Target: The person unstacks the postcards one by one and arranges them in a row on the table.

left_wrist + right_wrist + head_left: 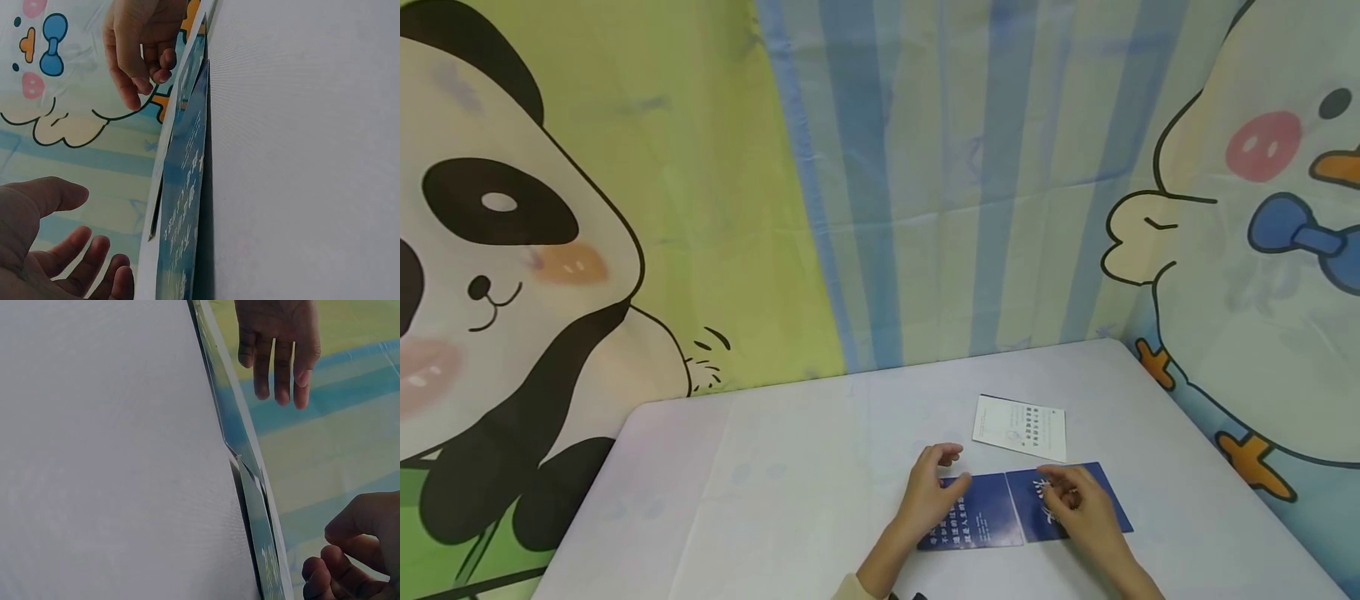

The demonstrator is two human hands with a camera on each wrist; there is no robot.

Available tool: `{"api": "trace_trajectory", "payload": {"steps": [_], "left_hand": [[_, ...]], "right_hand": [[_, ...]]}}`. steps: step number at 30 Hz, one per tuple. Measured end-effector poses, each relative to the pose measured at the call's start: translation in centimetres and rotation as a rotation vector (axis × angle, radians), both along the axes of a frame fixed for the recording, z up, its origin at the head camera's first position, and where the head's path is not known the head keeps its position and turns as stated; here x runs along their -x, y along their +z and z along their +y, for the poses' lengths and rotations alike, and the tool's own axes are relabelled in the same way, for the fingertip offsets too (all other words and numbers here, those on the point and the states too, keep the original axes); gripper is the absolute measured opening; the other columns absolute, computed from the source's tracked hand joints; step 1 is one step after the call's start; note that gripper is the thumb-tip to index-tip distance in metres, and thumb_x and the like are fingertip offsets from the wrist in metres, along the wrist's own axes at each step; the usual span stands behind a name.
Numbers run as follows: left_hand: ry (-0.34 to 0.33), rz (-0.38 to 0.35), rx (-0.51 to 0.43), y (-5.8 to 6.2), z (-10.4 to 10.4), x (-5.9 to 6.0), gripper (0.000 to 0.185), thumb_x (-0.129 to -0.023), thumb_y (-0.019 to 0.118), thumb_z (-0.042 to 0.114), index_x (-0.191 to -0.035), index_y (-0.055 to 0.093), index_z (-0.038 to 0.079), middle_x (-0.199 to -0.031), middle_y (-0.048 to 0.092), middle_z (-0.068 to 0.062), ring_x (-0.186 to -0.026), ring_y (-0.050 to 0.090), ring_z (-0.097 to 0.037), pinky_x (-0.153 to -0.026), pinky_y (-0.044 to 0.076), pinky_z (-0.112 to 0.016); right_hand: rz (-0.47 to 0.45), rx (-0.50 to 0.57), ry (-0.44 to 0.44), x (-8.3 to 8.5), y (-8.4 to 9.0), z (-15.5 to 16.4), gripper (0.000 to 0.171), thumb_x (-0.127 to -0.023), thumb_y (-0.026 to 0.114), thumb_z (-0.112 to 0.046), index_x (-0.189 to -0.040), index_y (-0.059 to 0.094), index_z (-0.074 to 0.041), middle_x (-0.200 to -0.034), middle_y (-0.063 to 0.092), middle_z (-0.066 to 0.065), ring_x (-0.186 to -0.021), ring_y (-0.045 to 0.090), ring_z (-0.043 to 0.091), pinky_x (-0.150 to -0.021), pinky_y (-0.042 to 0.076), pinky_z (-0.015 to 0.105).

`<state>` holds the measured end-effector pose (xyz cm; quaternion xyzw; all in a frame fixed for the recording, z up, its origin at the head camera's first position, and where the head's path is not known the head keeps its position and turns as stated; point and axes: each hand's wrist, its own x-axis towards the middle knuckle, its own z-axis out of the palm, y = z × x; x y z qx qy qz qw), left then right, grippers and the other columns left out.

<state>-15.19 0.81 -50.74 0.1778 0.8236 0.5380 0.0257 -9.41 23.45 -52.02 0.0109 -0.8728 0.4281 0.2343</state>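
Head view: we see two blue cards side by side on the white table (pixel 775 467), left blue card (pixel 981 512) and right blue card (pixel 1075 500), touching edge to edge; the pair's long axis runs left-right, slightly tilted up to the right. White card (pixel 1020 427) lies flat just behind them, apart. Left hand (pixel 928 492) sits over the left card's near-left part, fingers relaxed and spread, gripping nothing. Right hand (pixel 1078 508) is over the right card, fingers curled; contact unclear. Left wrist view: the cards' edges (pixel 187 187) run along the table, one corner overlapping; left hand (pixel 44 244) open above, holding nothing. Right wrist view: right hand (pixel 353 550) loosely curled, no card pinched; left hand (pixel 278 344) fingers straight.
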Motion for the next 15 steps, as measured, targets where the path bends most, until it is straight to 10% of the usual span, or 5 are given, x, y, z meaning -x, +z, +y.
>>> {"api": "trace_trajectory", "payload": {"steps": [15], "left_hand": [[0.08,-0.034,0.013,0.1,2.6,2.4,0.044,-0.085,0.069,0.019,-0.125,0.057,0.006,-0.113,0.056,-0.004,-0.11,0.051,-0.027,-0.096,0.044,-0.041]], "right_hand": [[0.052,0.028,-0.07,1.6,0.0,1.0,0.033,-0.075,0.07,0.012,-0.107,0.066,0.004,-0.091,0.059,0.011,-0.072,0.05,0.001,-0.057,0.042,0.009]]}}
